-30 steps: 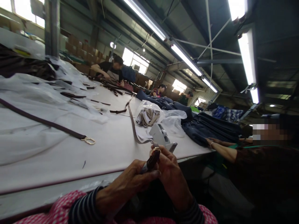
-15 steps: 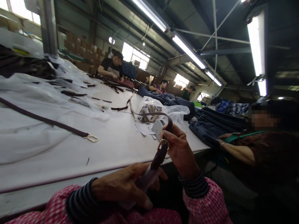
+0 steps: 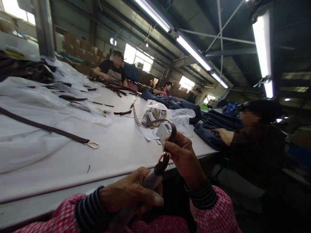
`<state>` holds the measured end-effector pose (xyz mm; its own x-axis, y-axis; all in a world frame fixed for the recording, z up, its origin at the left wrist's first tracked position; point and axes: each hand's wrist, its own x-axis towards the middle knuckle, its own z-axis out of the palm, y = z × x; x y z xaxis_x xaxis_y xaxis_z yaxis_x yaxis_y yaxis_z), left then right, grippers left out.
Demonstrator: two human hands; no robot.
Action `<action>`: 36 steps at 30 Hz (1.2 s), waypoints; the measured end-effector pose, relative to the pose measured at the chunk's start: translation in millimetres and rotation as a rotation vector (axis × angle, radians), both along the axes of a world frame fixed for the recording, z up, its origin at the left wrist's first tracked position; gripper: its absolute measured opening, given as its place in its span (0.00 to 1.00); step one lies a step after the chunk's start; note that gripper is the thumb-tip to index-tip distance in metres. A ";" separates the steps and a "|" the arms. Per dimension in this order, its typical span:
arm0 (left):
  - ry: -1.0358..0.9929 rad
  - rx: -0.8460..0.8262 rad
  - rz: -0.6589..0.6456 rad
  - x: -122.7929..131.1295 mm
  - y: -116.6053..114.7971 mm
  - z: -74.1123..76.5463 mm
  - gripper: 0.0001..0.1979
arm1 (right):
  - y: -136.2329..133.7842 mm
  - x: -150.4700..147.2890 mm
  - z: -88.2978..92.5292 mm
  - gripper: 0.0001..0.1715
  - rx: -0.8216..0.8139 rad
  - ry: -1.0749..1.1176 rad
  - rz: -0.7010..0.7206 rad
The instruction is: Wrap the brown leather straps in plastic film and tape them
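A dark brown strap [image 3: 173,128] with a gold-coloured buckle [image 3: 164,157] runs between my two hands. My right hand [image 3: 182,154] pinches the strap just above the buckle, and its free length curves back onto the table. Below the buckle, my left hand [image 3: 136,191] is closed around the part of the strap that sits in a translucent plastic sleeve [image 3: 152,180]. The lower end of the sleeve lies in shadow by my lap. On the table to the left rests another brown strap [image 3: 55,130] with a gold oval ring [image 3: 92,144].
A white table [image 3: 73,165] spreads ahead, with plastic sheeting [image 3: 31,136] on its left. A bag of coiled pale straps [image 3: 154,116], paper slips [image 3: 147,134] and dark blue fabric [image 3: 211,139] lie beyond my hands. A co-worker [image 3: 257,139] leans in at the right; others work farther back.
My left hand has closed around the sleeved strap, its fingers spread before. The buckle sits slightly lower and more to the left. The co-worker at right has leaned closer to the fabric.
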<state>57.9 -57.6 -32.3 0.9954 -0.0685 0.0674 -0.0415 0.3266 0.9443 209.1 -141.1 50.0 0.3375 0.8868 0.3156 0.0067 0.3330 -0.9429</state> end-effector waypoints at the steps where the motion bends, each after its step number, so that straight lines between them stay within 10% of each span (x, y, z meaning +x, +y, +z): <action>1: -0.003 -0.002 0.044 2.8 -0.8 -0.6 0.15 | -0.7 -1.7 0.6 0.06 -0.009 -0.013 -0.011; 15: -0.033 0.154 0.519 16.0 -7.5 -4.3 0.19 | -4.8 -9.9 -4.7 0.10 0.016 -0.007 -0.257; 24: -0.045 0.004 0.226 14.7 -9.1 -6.1 0.14 | -16.9 -1.1 -8.8 0.06 -0.057 -0.107 -0.049; 36: -0.129 0.117 0.253 12.0 -4.2 3.6 0.27 | -8.1 -8.7 -20.3 0.06 -0.073 -0.087 -0.059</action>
